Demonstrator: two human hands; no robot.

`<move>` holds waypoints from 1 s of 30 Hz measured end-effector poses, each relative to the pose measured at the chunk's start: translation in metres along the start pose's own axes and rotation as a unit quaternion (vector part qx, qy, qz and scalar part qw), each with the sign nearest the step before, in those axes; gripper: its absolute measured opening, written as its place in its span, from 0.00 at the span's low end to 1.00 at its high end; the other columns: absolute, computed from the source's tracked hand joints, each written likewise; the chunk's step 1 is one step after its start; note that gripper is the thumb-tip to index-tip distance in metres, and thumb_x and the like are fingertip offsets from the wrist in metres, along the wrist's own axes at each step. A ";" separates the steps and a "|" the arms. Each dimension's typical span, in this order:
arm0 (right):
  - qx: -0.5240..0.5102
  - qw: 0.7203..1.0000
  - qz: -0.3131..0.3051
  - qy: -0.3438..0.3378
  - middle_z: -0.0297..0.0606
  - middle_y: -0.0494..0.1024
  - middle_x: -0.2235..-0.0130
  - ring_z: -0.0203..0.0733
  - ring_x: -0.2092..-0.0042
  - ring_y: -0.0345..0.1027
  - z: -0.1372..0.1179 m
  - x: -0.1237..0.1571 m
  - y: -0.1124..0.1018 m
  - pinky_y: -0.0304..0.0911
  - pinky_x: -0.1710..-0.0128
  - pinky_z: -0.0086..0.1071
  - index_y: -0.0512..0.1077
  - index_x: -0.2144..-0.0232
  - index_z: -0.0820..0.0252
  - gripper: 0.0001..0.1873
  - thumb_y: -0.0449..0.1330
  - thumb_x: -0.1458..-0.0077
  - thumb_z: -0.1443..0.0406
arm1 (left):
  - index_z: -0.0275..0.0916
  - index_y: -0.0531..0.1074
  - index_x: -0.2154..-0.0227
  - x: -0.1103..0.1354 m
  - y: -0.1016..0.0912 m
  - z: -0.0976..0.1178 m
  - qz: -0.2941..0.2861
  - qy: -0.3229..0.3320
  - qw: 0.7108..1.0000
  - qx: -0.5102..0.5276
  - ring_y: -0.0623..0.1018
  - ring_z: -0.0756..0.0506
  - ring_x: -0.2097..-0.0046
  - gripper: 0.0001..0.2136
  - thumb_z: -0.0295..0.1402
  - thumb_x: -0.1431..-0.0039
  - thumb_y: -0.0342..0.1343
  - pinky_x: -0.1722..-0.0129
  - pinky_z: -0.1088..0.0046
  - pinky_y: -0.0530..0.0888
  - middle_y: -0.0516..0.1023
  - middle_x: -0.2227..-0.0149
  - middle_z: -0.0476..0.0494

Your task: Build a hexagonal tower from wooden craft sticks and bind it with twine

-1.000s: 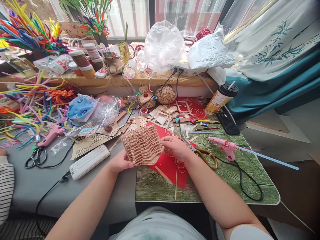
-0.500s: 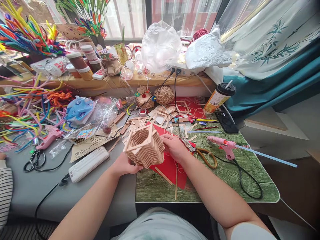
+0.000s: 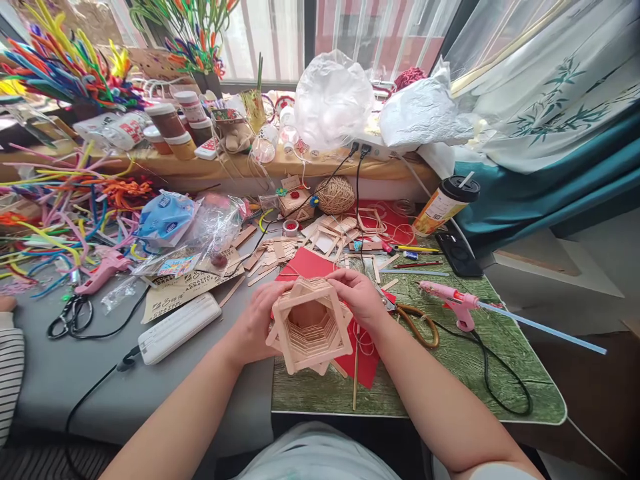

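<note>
Between my hands is a hollow holder (image 3: 284, 339) built of stacked wooden craft sticks, its round-angled opening tipped toward me. My left hand (image 3: 261, 320) grips its left side, and my right hand (image 3: 357, 297) holds its upper right edge with bent fingers. Below and behind it lies a red sheet (image 3: 305, 263) on the green wood-patterned board (image 3: 310, 397). A loose craft stick (image 3: 355, 380) and some twine rest there. Scissors with brown handles (image 3: 417, 325) lie just right of my right hand.
A pink glue gun (image 3: 455, 298) with a long glue stick lies at right, near a black phone (image 3: 460, 253) and a drink cup (image 3: 443, 207). Left are a white power strip (image 3: 180, 327) and a second pink glue gun (image 3: 104, 270). Another person's striped sleeve (image 3: 11, 373) shows.
The stick holder has turned so its opening faces me, and it has shifted slightly right and down. My left hand has moved from beneath it up to its left side.
</note>
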State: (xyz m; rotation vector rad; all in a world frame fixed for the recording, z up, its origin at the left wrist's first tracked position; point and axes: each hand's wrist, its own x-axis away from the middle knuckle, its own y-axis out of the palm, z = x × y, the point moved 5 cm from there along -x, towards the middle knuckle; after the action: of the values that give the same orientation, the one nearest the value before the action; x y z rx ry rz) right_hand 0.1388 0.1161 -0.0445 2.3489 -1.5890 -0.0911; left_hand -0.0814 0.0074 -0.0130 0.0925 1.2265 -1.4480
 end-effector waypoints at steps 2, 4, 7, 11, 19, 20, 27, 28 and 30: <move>-0.009 1.000 0.005 -0.008 0.36 0.84 0.66 0.42 0.64 0.75 -0.001 0.002 0.002 0.69 0.60 0.38 0.82 0.67 0.53 0.17 0.78 0.53 0.51 | 0.44 0.49 0.24 -0.004 -0.002 0.009 -0.003 0.045 0.999 -0.027 0.73 0.32 0.34 0.43 0.40 0.34 0.66 0.36 0.44 0.75 0.72 0.34 0.27; -0.021 1.000 0.006 -0.011 0.36 0.84 0.66 0.42 0.65 0.76 -0.001 0.005 0.003 0.70 0.60 0.38 0.82 0.67 0.53 0.17 0.78 0.54 0.51 | 0.44 0.48 0.23 -0.005 -0.003 0.014 0.004 0.067 0.997 -0.049 0.72 0.34 0.33 0.39 0.34 0.31 0.61 0.36 0.45 0.75 0.73 0.34 0.28; -0.034 0.999 0.010 -0.004 0.36 0.84 0.68 0.41 0.67 0.75 -0.001 0.007 0.004 0.70 0.62 0.37 0.82 0.68 0.53 0.18 0.79 0.54 0.51 | 0.45 0.49 0.23 -0.001 0.000 0.017 0.005 0.087 0.993 -0.077 0.71 0.34 0.32 0.41 0.34 0.33 0.63 0.36 0.45 0.76 0.73 0.35 0.29; -0.059 0.998 0.016 0.015 0.34 0.83 0.69 0.40 0.68 0.75 -0.002 0.007 0.007 0.71 0.64 0.36 0.80 0.71 0.54 0.20 0.81 0.58 0.50 | 0.41 0.54 0.25 0.009 0.005 0.015 -0.014 0.112 0.990 -0.086 0.70 0.31 0.31 0.41 0.34 0.37 0.68 0.35 0.44 0.76 0.72 0.34 0.28; -0.027 1.000 0.010 0.010 0.36 0.84 0.68 0.44 0.66 0.78 -0.004 0.007 0.007 0.73 0.64 0.39 0.79 0.69 0.53 0.21 0.78 0.55 0.48 | 0.40 0.53 0.25 0.007 0.004 0.014 -0.010 0.099 0.992 -0.077 0.71 0.32 0.31 0.44 0.31 0.40 0.69 0.34 0.44 0.75 0.72 0.34 0.27; -0.025 1.000 0.010 0.014 0.36 0.84 0.68 0.44 0.66 0.78 -0.003 0.007 0.006 0.73 0.63 0.39 0.79 0.69 0.53 0.21 0.79 0.56 0.48 | 0.39 0.53 0.25 0.006 0.004 0.015 -0.012 0.101 0.992 -0.079 0.71 0.32 0.31 0.46 0.32 0.41 0.71 0.34 0.45 0.75 0.72 0.34 0.26; -0.035 0.998 0.011 0.055 0.36 0.85 0.67 0.43 0.66 0.78 0.013 -0.001 0.002 0.72 0.62 0.38 0.80 0.68 0.54 0.22 0.80 0.57 0.49 | 0.37 0.56 0.26 0.004 0.005 0.015 -0.035 0.089 0.991 -0.096 0.71 0.32 0.32 0.46 0.35 0.43 0.73 0.33 0.48 0.74 0.73 0.36 0.25; -0.041 0.997 0.013 0.060 0.36 0.85 0.67 0.42 0.66 0.77 0.016 -0.002 0.002 0.72 0.63 0.37 0.80 0.68 0.55 0.22 0.80 0.57 0.49 | 0.37 0.55 0.26 0.004 0.006 0.014 -0.040 0.077 0.992 -0.096 0.71 0.32 0.32 0.46 0.35 0.43 0.73 0.33 0.48 0.74 0.71 0.36 0.24; -0.054 0.996 0.021 0.069 0.35 0.85 0.66 0.41 0.66 0.77 0.021 -0.004 0.001 0.71 0.63 0.36 0.81 0.67 0.55 0.21 0.80 0.57 0.50 | 0.37 0.55 0.26 0.003 0.006 0.012 -0.046 0.053 0.994 -0.088 0.71 0.32 0.32 0.45 0.35 0.42 0.72 0.34 0.49 0.74 0.68 0.34 0.23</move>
State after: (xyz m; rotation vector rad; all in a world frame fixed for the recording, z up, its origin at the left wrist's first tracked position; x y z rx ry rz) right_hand 0.1320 0.1149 -0.0648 2.1889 -1.5274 -0.0063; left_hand -0.0708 -0.0014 -0.0133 -0.0076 1.4564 -1.4234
